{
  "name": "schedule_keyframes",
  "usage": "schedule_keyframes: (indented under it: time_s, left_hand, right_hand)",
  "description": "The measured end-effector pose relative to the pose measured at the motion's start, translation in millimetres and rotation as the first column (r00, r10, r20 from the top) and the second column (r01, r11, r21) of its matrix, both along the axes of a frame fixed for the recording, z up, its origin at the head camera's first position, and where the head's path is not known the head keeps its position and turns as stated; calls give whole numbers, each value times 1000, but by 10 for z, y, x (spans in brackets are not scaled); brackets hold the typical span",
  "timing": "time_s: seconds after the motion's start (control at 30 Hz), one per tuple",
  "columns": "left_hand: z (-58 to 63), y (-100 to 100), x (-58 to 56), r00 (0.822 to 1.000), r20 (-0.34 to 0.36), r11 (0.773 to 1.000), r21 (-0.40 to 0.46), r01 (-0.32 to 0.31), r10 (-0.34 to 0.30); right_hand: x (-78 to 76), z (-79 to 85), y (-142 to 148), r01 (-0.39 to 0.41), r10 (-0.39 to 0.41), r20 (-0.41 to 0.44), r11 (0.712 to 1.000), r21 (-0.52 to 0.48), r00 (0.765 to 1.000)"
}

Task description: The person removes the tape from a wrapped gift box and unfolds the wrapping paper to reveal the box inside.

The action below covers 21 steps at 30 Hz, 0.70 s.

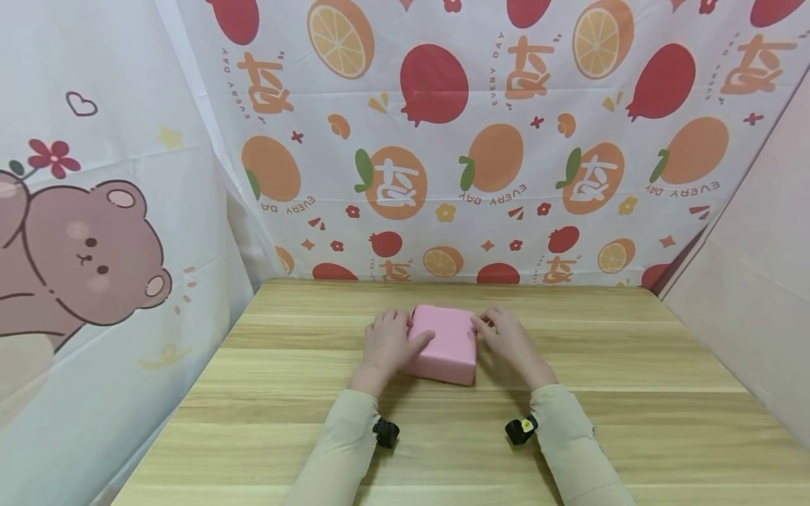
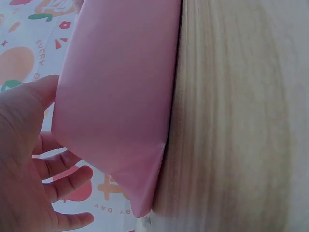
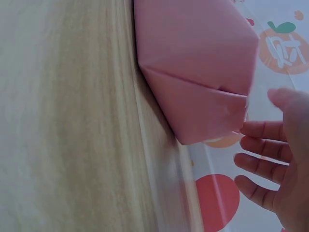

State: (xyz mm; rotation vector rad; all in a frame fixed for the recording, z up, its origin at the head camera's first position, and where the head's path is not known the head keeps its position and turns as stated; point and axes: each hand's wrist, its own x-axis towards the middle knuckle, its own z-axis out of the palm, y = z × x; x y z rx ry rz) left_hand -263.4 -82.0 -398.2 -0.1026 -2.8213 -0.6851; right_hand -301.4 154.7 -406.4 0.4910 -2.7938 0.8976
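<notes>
"EVERY DAY" is repeated across the rear cloth [image 1: 436, 161]. The left hand [image 1: 389, 346] is laid, fingers loosely spread, on the pink box [image 1: 451, 343], which is set on the worktop [image 1: 253, 422]. Its right edge is touched by the right hand [image 1: 511, 346], fingers loosely extended.

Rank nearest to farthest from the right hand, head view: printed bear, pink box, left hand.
1. Pink box: immediately left.
2. Left hand: across the box, on its left side.
3. Printed bear: far left of the view.
</notes>
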Motion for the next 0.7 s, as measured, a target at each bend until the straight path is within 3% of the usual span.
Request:
schedule_keyframes:
  time_s: [0.23,0.7]
  left_hand:
    - [9,-11,0,1000,-16,1000,-12,2,-2]
    - [-12,-27,-17,1000,-14,1000,15,10,-10]
  right_hand:
    - [42,8,-15,-29,28,10,999,33,1000]
    - [53,-19,-67,-64,66,-130,998,24,989]
